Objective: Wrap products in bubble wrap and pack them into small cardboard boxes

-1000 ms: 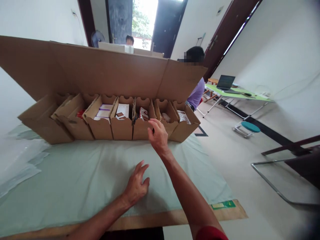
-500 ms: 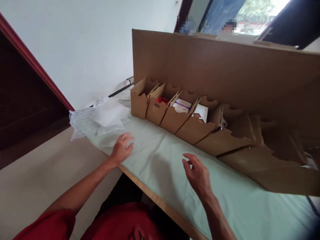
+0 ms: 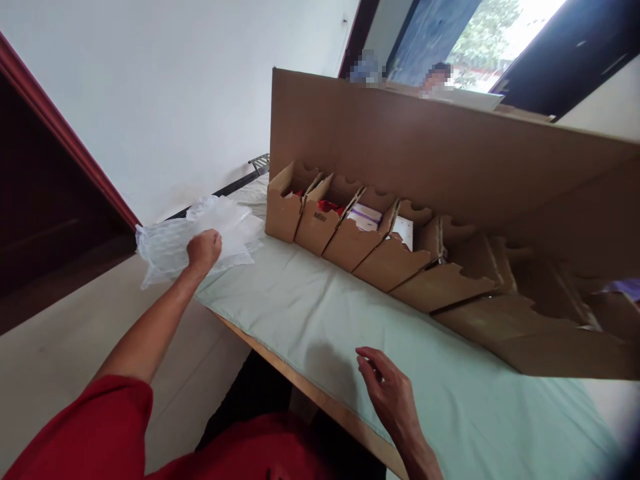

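My left hand [image 3: 204, 249] is on the near side of a loose pile of clear and white plastic bags [image 3: 233, 230] at the table's left end. Its fingers are curled in, and whatever may be between them is hidden. Above the green cloth [image 3: 295, 300] my right hand [image 3: 387, 387] hovers with loosely bent fingers. A gap shows between its thumb and index finger, and it holds nothing.
A row of cardboard bins [image 3: 345, 247] runs along the table before a tall cardboard panel [image 3: 400, 140]. Red packets [image 3: 330, 207], a white and purple box [image 3: 364, 217] and a white box [image 3: 403, 232] sit in some. People, blurred, are behind the panel.
My left hand has moved left and away from me, from above the cloth onto the plastic bags, and its fingers have closed. My right hand has come slightly nearer to me.
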Demonstrator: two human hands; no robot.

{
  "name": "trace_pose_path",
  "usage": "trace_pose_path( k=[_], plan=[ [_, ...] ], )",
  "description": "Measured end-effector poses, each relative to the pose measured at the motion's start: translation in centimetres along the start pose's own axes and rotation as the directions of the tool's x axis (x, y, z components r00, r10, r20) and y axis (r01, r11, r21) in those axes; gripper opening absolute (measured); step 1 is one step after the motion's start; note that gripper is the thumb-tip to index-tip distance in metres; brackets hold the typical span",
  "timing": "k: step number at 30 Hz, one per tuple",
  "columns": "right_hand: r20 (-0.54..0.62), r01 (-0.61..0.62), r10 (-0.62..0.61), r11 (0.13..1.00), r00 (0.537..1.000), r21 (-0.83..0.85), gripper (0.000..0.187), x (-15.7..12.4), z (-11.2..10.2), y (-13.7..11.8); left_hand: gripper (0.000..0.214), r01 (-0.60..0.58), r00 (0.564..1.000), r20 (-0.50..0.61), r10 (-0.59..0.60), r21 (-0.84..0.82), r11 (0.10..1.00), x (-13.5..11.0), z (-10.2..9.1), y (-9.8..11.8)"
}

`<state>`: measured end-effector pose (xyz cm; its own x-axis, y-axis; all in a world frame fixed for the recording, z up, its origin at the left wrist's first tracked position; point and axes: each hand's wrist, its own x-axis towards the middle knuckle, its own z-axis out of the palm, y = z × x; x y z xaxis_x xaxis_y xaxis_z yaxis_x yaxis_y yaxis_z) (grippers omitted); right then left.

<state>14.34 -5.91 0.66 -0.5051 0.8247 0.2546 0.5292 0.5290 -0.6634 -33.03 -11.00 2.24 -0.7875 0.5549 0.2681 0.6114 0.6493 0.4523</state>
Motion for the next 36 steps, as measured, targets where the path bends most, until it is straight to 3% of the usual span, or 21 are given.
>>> trace_pose_path(
  k=[3, 6, 8, 9, 11, 13, 14, 16, 18, 21, 23, 25, 27, 31, 34, 36],
  plan=[
    [-0.002, -0.013, 0.013, 1.0, 1.0, -0.006, 0.026, -0.8, -0.4, 0.2, 0.026, 0.018, 0.998, -0.061, -0.02, -0.04, 0.999, 0.1, -1.3, -0.6],
    [-0.004, -0.029, 0.029, 0.999, 1.0, 0.018, 0.027, -1.0, -0.7, 0.3, 0.025, -0.01, 0.966, -0.254, -0.056, -0.25, 0.968, -0.6, -3.8, -0.4],
    [-0.008, -0.057, 0.057, 0.997, 0.998, 0.055, 0.029, -0.7, -0.7, 0.0, 0.02, -0.077, 0.925, -0.359, -0.127, -0.502, 0.862, -1.8, -5.7, 0.6],
    [-0.002, -0.081, 0.081, 0.993, 0.997, 0.081, 0.03, -0.4, -0.6, -0.2, 0.018, -0.107, 0.919, -0.357, -0.167, -0.634, 0.766, -2.8, -6.4, 1.4],
    [0.026, -0.148, 0.146, 0.975, 0.989, 0.168, 0.033, 0.3, -0.1, -0.9, 0.02, -0.085, 0.957, -0.213, -0.199, -0.856, 0.51, -5.4, -7.3, 3.4],
    [0.07, -0.212, 0.2, 0.916, 0.977, 0.341, 0.041, 1.1, 0.7, -1.9, 0.023, 0.099, 0.99, 0.071, -0.119, -0.962, 0.255, -8.9, -6.9, 5.8],
    [0.103, -0.237, 0.213, 0.856, 0.972, 0.46, 0.048, 1.5, 1.1, -2.4, 0.024, 0.226, 0.974, 0.22, -0.052, -0.957, 0.185, -10.8, -6.3, 7.0],
    [0.184, -0.261, 0.186, 0.67, 0.965, 0.695, 0.06, 2.0, 2.0, -3.2, 0.028, 0.442, 0.888, 0.455, 0.066, -0.885, 0.149, -14.9, -4.3, 9.1],
    [0.243, -0.276, 0.13, 0.466, 0.961, 0.841, 0.066, 2.1, 2.5, -3.6, 0.032, 0.617, 0.768, 0.626, 0.133, -0.78, 0.108, -18.9, -1.9, 10.7],
    [0.239, -0.29, 0.196, 0.298, 0.951, 0.91, 0.055, 1.3, 2.3, -3.4, 0.037, 0.792, 0.582, 0.767, 0.269, -0.61, 0.026, -23.6, 1.3, 12.1],
    [0.198, -0.287, 0.314, 0.268, 0.928, 0.92, 0.045, 0.5, 1.5, -3.0, 0.035, 0.827, 0.522, 0.787, 0.329, -0.561, 0.028, -25.5, 2.7, 12.5],
    [0.157, -0.277, 0.393, 0.272, 0.906, 0.922, 0.041, -0.3, 0.5, -2.6, 0.032, 0.821, 0.517, 0.791, 0.327, -0.566, 0.072, -26.4, 3.5, 12.6],
    [0.105, -0.253, 0.427, 0.307, 0.898, 0.917, 0.037, -0.8, -0.8, -2.6, 0.036, 0.781, 0.548, 0.78, 0.302, -0.607, 0.149, -26.5, 3.6, 12.8],
    [-0.055, -0.159, 0.39, 0.496, 0.919, 0.854, 0.025, -1.2, -3.0, -3.6, 0.057, 0.588, 0.689, 0.655, 0.31, -0.755, 0.29, -25.8, 2.8, 13.3],
    [-0.066, -0.136, 0.288, 0.625, 0.955, 0.768, 0.02, -0.9, -3.7, -4.5, 0.074, 0.48, 0.682, 0.619, 0.391, -0.781, 0.399, -25.6, 2.8, 13.7],
    [-0.055, -0.134, 0.26, 0.655, 0.964, 0.744, 0.021, -0.8, -3.8, -4.5, 0.087, 0.384, 0.685, 0.623, 0.378, -0.749, 0.54, -25.6, 3.4, 13.9]
  ],
)
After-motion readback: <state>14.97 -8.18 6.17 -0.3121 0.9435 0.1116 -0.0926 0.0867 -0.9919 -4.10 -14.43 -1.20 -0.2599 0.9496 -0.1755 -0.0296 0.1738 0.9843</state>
